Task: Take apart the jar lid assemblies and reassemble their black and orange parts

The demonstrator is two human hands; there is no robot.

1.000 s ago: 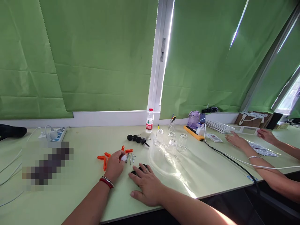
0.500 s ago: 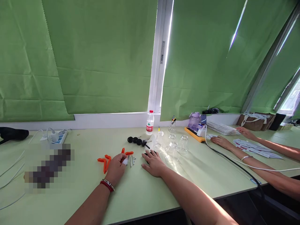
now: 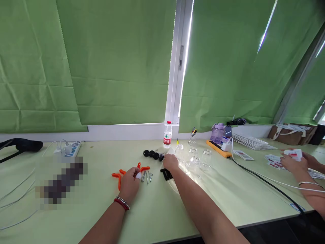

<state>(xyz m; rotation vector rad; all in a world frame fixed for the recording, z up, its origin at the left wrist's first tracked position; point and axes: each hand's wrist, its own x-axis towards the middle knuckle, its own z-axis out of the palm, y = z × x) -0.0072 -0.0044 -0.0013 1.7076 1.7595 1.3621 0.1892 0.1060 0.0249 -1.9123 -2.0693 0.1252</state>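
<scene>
My right hand (image 3: pixel 170 163) reaches forward over the table, its fingers closed on a black round knob (image 3: pixel 161 157) at the end of a row of black knobs (image 3: pixel 151 154). Several short black pieces (image 3: pixel 166 175) lie just below that hand. My left hand (image 3: pixel 130 182) rests with curled fingers beside orange angled pieces (image 3: pixel 117 177); something white (image 3: pixel 138 175) shows at its fingertips. What these fingers hold, if anything, is hidden. Silver screws (image 3: pixel 146 177) and smaller metal parts (image 3: pixel 150 175) lie just right of my left hand.
Several upturned clear glasses (image 3: pixel 206 159) stand right of my right hand. Behind are a water bottle (image 3: pixel 167 135) and a glass with pens (image 3: pixel 193 137). An orange-edged power strip (image 3: pixel 218 149) and cables lie further right, where another person's hands (image 3: pixel 296 164) hold a card (image 3: pixel 293 155).
My right hand has lifted off the black pieces and moved forward to the end knob. My left hand stays beside the orange pieces. The other person has picked up a card. The view has shifted left.
</scene>
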